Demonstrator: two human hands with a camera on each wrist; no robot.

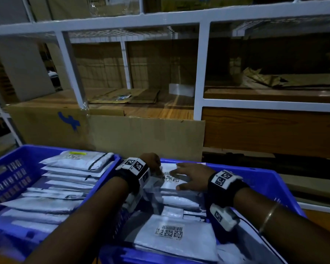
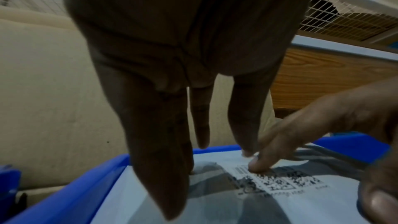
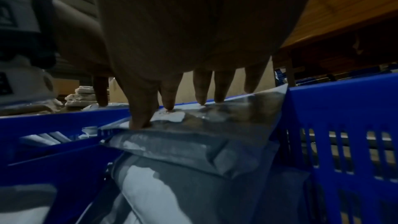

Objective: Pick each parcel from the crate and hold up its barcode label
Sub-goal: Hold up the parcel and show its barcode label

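A white parcel [image 1: 170, 185] lies on top at the far end of the right blue crate [image 1: 265, 180], its barcode label [image 1: 171, 178] facing up. My left hand [image 1: 152, 162] points down at the parcel's left edge, its straight fingers [image 2: 200, 134] touching the parcel [image 2: 247, 210] beside the label [image 2: 280, 181]. My right hand [image 1: 191, 176] lies spread on the same parcel [image 3: 193, 142], fingertips [image 3: 169, 103] and thumb pressing its top. One right-hand finger touches the label. Neither hand grips the parcel.
Another parcel [image 1: 179, 248] with a barcode label [image 1: 169, 231] lies at the near end of the right crate. The left blue crate [image 1: 17, 149] holds several white parcels [image 1: 74, 178]. Behind stand a cardboard box [image 1: 122, 134] and white shelving [image 1: 198, 73].
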